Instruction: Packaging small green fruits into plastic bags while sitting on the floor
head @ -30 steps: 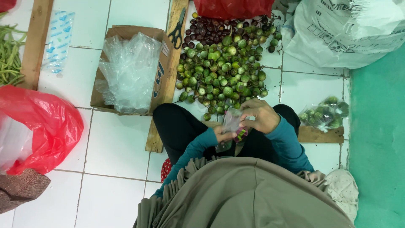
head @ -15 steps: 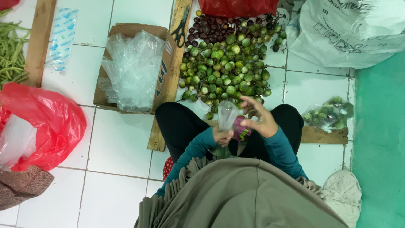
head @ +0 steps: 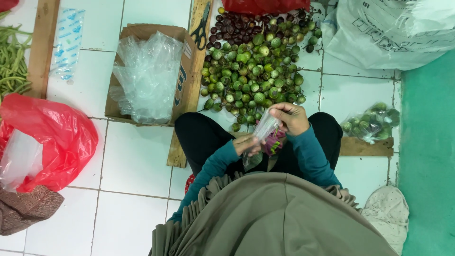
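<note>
While the left hand [head: 246, 144] pinches the lower part of a small clear plastic bag [head: 263, 130], its fingers closed around the film, the right hand [head: 291, 117] grips the bag's upper edge with curled fingers, holding it just above the lap. Something purple [head: 274, 142] shows just beside the bag between the two hands, too hidden to identify. Both teal sleeves come up from an olive-grey garment that fills the bottom of the view. Just beyond the hands, a heap of small round green eggplants [head: 251, 71] lies on the white tiled floor [head: 137, 161], with darker purple ones [head: 237, 28] at its far edge. Scissors [head: 201, 29] rest on a wooden plank left of the heap. Farther left, a cardboard box [head: 182, 85] holds loose clear bags [head: 147, 76]. A filled bag of eggplants [head: 372, 123] sits on a plank to the right. A red plastic bag [head: 47, 137] lies at far left, near green beans [head: 12, 61].
</note>
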